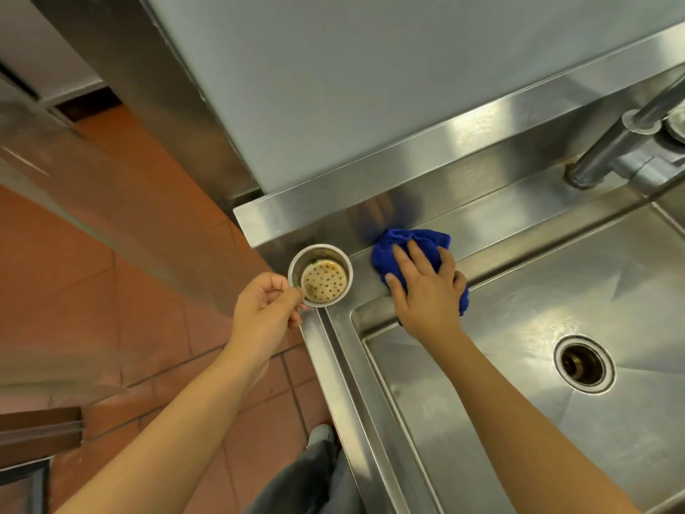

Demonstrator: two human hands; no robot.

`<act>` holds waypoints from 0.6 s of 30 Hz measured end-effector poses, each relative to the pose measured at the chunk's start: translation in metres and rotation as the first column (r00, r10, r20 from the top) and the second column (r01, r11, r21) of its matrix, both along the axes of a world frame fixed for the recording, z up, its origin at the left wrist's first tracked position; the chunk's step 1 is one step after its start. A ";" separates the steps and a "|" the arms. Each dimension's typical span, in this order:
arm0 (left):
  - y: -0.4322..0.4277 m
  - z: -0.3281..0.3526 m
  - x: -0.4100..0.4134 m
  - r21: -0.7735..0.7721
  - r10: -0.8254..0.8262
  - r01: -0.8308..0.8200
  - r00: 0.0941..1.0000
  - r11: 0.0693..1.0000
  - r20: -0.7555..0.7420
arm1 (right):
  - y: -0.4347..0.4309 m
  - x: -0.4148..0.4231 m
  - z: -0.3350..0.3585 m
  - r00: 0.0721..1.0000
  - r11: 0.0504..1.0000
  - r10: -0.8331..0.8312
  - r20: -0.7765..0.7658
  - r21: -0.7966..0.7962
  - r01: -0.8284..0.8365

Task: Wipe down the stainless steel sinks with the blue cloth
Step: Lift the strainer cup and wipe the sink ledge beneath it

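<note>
Head cam, looking down.

- Blue cloth: centre of frame, bunched on the flat rim at the upper-left corner of the stainless sink. Its top edge is near the foot of the backsplash; its lower-right edge drapes over the lip into the basin.
- R hand: lies palm-down on top of the cloth, fingers spread and fairly straight, pressing it to the rim. Cloth shows beyond the fingertips and at the hand's right side. Not a fist, no pinch.
- L hand: left of centre, off the sink's left edge over the floor. Thumb and curled fingers pinch the near rim of a sink strainer basket.
- Basket sits at the rim's left corner, just left of the cloth and apart from it. Can't tell if it is resting or lifted. Perforated bottom is stained.
- Drain opening: lower right, uncovered.
- Faucet: upper right, on the back rim.
- Red floor tiles at left; a shoe and a grey trouser leg at bottom centre.
</note>
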State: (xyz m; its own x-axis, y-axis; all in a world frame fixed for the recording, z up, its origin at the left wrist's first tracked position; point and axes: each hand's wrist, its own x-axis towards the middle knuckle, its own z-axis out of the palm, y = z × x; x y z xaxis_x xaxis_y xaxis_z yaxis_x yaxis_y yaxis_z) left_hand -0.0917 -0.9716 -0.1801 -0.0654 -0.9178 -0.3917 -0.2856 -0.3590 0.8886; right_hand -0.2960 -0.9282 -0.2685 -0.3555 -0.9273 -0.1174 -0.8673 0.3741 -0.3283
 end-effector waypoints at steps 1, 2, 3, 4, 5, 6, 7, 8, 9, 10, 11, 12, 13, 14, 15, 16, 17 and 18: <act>0.001 0.000 -0.004 -0.003 -0.015 0.015 1.000 1.000 0.006 | 0.003 -0.002 -0.001 0.999 0.999 0.041 -0.002 0.002 -0.041; 0.002 -0.001 -0.007 -0.004 -0.029 0.029 1.000 1.000 0.010 | 0.003 -0.008 -0.001 0.997 0.997 0.072 -0.005 0.003 -0.072; 0.003 -0.002 -0.011 -0.003 -0.039 0.039 0.999 0.999 0.011 | 0.002 -0.018 -0.001 0.997 0.997 0.077 -0.009 0.001 -0.077; 0.004 -0.004 -0.014 0.001 -0.046 0.045 0.999 0.999 0.011 | 0.000 -0.029 -0.002 0.999 0.999 0.052 -0.014 -0.004 -0.052; 0.005 -0.006 -0.017 0.007 -0.048 0.048 0.999 0.999 0.012 | -0.004 -0.041 -0.003 1.000 1.000 -0.001 -0.014 -0.016 0.000; 0.005 -0.007 -0.020 0.010 -0.050 0.050 0.999 0.999 0.015 | -0.007 -0.053 -0.003 0.998 0.998 -0.060 -0.007 -0.034 0.060; 0.006 -0.009 -0.023 0.010 -0.053 0.053 0.998 0.999 0.020 | -0.011 -0.065 -0.002 0.994 0.993 -0.111 0.002 -0.052 0.111; 0.007 -0.010 -0.026 0.009 -0.059 0.058 0.998 0.998 0.026 | -0.013 -0.075 0.000 0.989 0.987 -0.146 0.009 -0.061 0.147; 0.008 -0.011 -0.028 0.007 -0.063 0.063 0.998 0.998 0.030 | -0.015 -0.081 0.001 0.985 0.983 -0.171 0.013 -0.063 0.171; 0.008 -0.012 -0.030 0.006 -0.065 0.065 0.997 0.998 0.030 | -0.016 -0.083 0.001 0.982 0.980 -0.189 0.017 -0.063 0.190; 0.009 -0.013 -0.032 0.008 -0.065 0.065 0.997 0.998 0.028 | -0.016 -0.080 0.001 0.977 0.976 -0.209 0.030 -0.060 0.211; 0.010 -0.014 -0.034 0.011 -0.066 0.066 0.997 0.998 0.025 | -0.015 -0.074 0.002 0.971 0.970 -0.233 0.049 -0.058 0.236; 0.011 -0.015 -0.035 0.013 -0.068 0.068 0.997 0.998 0.024 | -0.013 -0.067 0.001 0.966 0.966 -0.248 0.070 -0.059 0.253; 0.012 -0.017 -0.038 0.016 -0.068 0.067 0.997 0.998 0.024 | -0.011 -0.059 0.000 0.968 0.968 -0.238 0.081 -0.065 0.244; 0.013 -0.019 -0.040 0.022 -0.065 0.065 0.998 0.998 0.024 | -0.007 -0.053 -0.002 0.978 0.977 -0.196 0.078 -0.070 0.201; 0.014 -0.020 -0.042 0.029 -0.062 0.061 0.998 0.998 0.025 | -0.003 -0.048 -0.003 0.989 0.988 -0.136 0.065 -0.071 0.140; 0.014 -0.023 -0.044 0.034 -0.058 0.058 0.998 0.998 0.027 | -0.001 -0.049 -0.004 0.996 0.994 -0.079 0.050 -0.068 0.083; 0.015 -0.024 -0.048 0.038 -0.057 0.055 0.998 0.998 0.031 | 0.000 -0.054 -0.005 0.998 0.997 -0.041 0.041 -0.064 0.044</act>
State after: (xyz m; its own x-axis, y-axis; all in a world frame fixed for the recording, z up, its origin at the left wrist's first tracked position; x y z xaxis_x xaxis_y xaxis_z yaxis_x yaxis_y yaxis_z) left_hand -0.1393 -0.9570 -0.2044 -0.1031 -0.8979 -0.4279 -0.3343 -0.3739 0.8651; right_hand -0.3499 -0.9281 -0.2731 -0.3909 -0.9176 -0.0723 -0.8372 0.3871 -0.3864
